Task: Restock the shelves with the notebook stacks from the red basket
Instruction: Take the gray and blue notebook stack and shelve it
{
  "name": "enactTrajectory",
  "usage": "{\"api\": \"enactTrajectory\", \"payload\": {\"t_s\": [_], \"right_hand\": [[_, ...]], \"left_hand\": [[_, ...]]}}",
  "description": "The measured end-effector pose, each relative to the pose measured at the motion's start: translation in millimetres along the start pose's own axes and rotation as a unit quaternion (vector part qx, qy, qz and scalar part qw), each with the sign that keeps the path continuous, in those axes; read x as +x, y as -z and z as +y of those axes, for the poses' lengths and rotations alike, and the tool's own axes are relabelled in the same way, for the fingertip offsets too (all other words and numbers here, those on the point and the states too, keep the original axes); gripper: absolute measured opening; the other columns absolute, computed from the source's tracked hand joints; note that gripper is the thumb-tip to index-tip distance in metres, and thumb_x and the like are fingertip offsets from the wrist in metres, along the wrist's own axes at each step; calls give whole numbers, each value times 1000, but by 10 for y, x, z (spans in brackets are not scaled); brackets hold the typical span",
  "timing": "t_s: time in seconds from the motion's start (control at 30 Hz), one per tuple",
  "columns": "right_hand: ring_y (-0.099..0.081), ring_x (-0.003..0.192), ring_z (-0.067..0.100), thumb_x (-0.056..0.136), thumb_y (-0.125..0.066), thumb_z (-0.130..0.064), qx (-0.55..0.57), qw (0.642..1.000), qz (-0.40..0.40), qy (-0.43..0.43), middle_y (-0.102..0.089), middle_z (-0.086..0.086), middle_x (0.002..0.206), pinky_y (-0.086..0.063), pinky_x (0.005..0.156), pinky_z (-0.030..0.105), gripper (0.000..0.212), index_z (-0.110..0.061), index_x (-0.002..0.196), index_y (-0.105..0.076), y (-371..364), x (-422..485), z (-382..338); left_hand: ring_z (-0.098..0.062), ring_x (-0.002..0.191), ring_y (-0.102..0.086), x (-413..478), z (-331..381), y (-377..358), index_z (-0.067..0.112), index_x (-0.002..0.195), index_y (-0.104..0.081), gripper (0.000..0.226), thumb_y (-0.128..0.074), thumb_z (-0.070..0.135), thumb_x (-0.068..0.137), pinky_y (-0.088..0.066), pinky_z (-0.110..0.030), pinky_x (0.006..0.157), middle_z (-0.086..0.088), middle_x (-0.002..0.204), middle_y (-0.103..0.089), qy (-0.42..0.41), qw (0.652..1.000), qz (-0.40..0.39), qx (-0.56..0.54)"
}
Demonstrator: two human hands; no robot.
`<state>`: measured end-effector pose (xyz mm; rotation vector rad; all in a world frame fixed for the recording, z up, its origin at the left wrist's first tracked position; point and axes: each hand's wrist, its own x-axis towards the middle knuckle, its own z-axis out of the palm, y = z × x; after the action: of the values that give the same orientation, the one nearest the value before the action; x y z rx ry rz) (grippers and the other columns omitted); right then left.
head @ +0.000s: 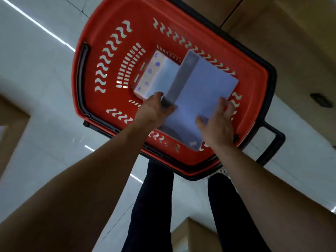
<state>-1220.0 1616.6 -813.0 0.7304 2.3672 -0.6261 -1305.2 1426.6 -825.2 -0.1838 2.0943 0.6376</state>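
A red basket (109, 84) with a black rim stands on the floor below me. Over it I hold a thick stack of pale blue notebooks (203, 84) with a grey spine. My left hand (154, 110) grips the stack's near left corner at the spine. My right hand (218, 122) clasps its near right edge, fingers spread on the cover. A second stack (154, 75), white with blue flower prints on its side, lies on the basket's floor, partly hidden under the held stack.
The basket's black pull handle (272, 142) sticks out to the right. Brown cardboard boxes (291, 51) stand behind and to the right of the basket, and another one (196, 235) sits near my legs. The floor (36, 79) is glossy white tile.
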Motion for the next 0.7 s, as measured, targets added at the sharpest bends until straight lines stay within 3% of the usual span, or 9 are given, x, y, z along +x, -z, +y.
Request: {"api": "enactTrajectory", "payload": {"t_s": [0.13,0.23,0.37,0.5,0.6,0.7], "right_hand": [[-47,132,38,91,-66,-47,52,998,12,-24,-10,20,163,-51,95,36,104,-6,160,0,-139,42,-50],[-41,138,38,90,-68,-45,102,993,4,-61,-17,18,164,-49,97,40,106,-17,161,6,-167,60,-85],[-38,142,38,90,-66,-36,102,994,1,-44,-20,14,165,-50,102,48,101,-25,162,4,-144,109,-160],[-27,149,32,88,-68,-34,103,994,-16,10,-13,6,168,-43,108,46,102,-28,161,3,-145,137,-198],[-30,143,31,87,-72,-35,97,995,-4,14,-13,8,164,-45,96,33,105,-25,161,1,-219,122,-173],[-43,133,31,87,-72,-41,140,989,-15,-43,-20,14,157,-52,86,30,108,-19,161,3,-331,89,-146]], "left_hand": [[-20,98,-59,97,89,-96,20,128,-50,51,-60,57,94,-53,-37,80,-2,118,-62,-14,999,25,33],[-25,99,-61,94,78,-102,17,125,-51,50,-57,57,95,-55,-43,82,-7,119,-64,-28,997,44,53],[-21,98,-61,70,18,-66,20,119,-46,39,-61,47,96,-58,-41,85,-3,119,-63,4,999,29,-35],[-19,104,-61,33,-102,-14,25,118,-36,48,-70,43,91,-58,-35,81,2,118,-57,56,989,18,-133],[-18,105,-60,43,-134,-16,24,119,-34,53,-74,42,89,-51,-24,71,0,121,-56,78,982,16,-169],[-18,104,-60,28,-131,-45,21,123,-36,56,-74,41,88,-54,-28,77,1,120,-56,77,980,17,-185]]}}
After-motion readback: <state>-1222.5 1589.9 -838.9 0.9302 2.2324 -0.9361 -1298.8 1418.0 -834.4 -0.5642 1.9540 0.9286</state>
